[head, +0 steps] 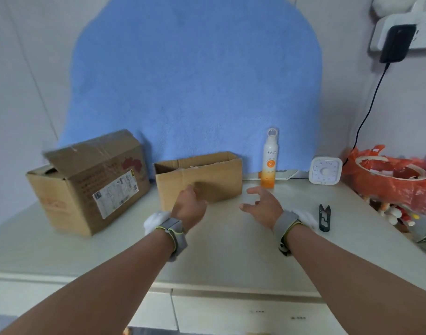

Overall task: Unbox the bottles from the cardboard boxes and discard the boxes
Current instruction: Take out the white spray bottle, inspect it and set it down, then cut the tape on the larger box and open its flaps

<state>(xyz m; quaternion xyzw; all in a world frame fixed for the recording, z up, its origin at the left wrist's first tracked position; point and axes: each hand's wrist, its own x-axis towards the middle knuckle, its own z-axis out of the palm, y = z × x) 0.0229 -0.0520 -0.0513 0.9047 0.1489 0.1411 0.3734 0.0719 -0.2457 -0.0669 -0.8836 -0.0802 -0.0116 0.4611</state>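
A small open cardboard box (pixel 214 175) stands at the middle back of the white counter (pixel 219 250), with pale packing showing at its top. A larger cardboard box (pixel 86 184) with a shipping label and a raised flap sits to its left. A white and orange spray bottle (pixel 270 160) stands upright right of the small box. My left hand (pixel 189 206) is in front of the small box, fingers loosely curled, holding nothing; whether it touches the box is unclear. My right hand (pixel 264 204) hovers open just right of the box's near corner.
Small black thread snips (pixel 324 217) lie on the counter to the right of my right wrist. A white timer (pixel 325 174) stands at the back right. Red plastic bags (pixel 391 180) fill the right edge. A blue cloth (pixel 195 81) hangs on the wall behind.
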